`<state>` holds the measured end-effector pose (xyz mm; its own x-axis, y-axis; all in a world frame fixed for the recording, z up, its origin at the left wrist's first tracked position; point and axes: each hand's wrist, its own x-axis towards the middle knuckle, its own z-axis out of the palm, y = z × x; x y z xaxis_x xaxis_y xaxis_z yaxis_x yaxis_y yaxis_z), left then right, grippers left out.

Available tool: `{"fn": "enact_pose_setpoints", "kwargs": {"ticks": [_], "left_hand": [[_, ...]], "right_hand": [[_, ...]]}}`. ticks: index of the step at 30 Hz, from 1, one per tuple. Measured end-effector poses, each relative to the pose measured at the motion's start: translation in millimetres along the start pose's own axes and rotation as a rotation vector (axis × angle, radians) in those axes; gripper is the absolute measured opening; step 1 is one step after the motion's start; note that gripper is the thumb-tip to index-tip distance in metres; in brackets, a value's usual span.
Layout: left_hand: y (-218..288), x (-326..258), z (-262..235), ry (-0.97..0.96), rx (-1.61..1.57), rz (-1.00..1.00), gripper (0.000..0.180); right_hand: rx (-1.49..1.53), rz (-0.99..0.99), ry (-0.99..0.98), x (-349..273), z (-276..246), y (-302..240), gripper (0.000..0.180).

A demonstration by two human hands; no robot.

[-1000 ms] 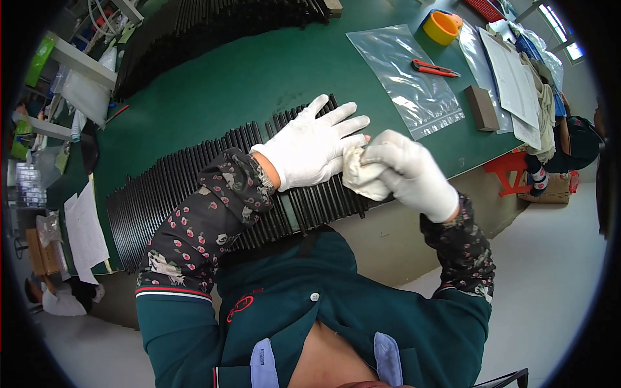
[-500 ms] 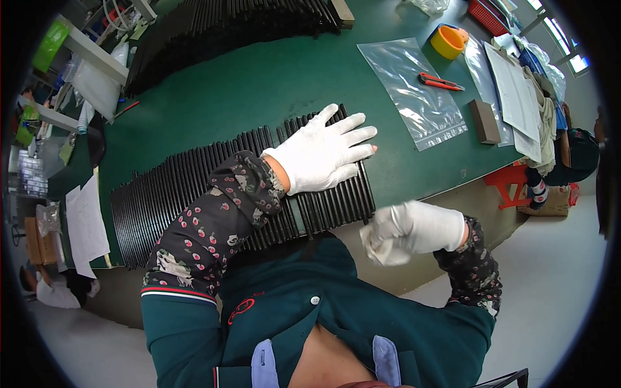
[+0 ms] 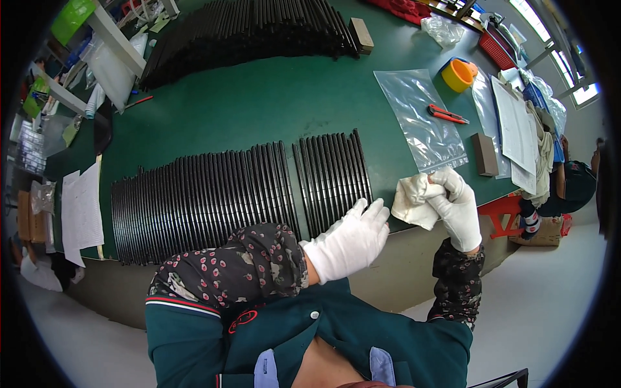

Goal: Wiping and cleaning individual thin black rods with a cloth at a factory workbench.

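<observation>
Right hand [image 3: 458, 208], white-gloved, has its grip clenched on a crumpled white cloth [image 3: 414, 202] at the near edge of the green tabletop [image 3: 259, 103]; the fingertips are buried in the folds. Left hand [image 3: 349, 240], also gloved, lies flat and released, fingers spread, touching the near ends of the smaller group of black strips [image 3: 333, 174], just left of the cloth. A longer row of black strips [image 3: 200, 200] runs further left, its near ends hidden by the patterned sleeve [image 3: 239, 265]; a clear plastic bag [image 3: 420, 116] lies beyond the right grip, and what sits under it is hard to make out.
</observation>
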<state>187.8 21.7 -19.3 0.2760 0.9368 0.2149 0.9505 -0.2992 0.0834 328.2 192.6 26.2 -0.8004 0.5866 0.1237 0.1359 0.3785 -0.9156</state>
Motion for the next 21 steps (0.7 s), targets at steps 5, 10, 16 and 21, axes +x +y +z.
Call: {"fn": "enact_pose_setpoints", "kwargs": {"ticks": [5,10,16,21], "left_hand": [[-3.6,7.6,-9.6,0.021,0.035,0.029,0.029],[-23.2,13.0,-33.0,-0.329,-0.287,0.023,0.049],[-42.1,-12.1,-29.2,-0.285,-0.419,0.149,0.072],[-41.3,-15.4,-31.2,-0.239,-0.314,0.169,0.073]], "right_hand": [[-0.047,-0.018,-0.024,9.7,3.7,3.6,0.013],[-0.259,-0.268,-0.003,27.2,18.0,-5.4,0.021],[-0.425,-0.473,-0.53,55.9,61.7,2.4,0.024],[-0.742,-0.534,-0.026,135.4,94.5,22.0,0.025]]}}
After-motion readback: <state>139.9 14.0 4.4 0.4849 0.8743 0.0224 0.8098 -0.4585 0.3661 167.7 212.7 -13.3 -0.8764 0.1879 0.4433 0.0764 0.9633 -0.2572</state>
